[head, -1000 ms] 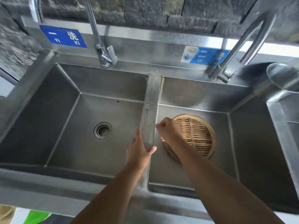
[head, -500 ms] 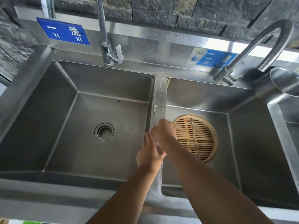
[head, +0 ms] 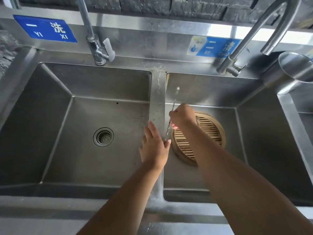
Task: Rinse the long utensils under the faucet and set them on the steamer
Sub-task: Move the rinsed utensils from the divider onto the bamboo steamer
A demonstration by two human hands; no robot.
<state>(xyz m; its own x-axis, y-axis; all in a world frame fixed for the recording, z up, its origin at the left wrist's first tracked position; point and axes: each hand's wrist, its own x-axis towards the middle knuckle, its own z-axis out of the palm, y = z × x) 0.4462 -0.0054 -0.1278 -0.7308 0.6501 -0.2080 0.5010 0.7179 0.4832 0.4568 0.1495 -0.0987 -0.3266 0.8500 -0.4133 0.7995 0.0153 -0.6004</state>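
Steel utensil [head: 169, 126] (long, thin) pinched by right hand [head: 183, 115], left hand [head: 155, 146] flat, fingers spread, round slatted bamboo steamer [head: 203, 138]

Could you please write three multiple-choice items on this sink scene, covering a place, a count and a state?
1. Where does the bamboo steamer lie?
A. left basin
B. right basin
C. counter

2. How many blue signs are on the backsplash?
A. one
B. two
C. three

3. What is the right hand doing?
A. resting open
B. turning a tap
C. holding a thin metal utensil

Answers: B, it sits on the right basin's floor; B, one sign at left and another at right; C, its fingers close around the utensil.
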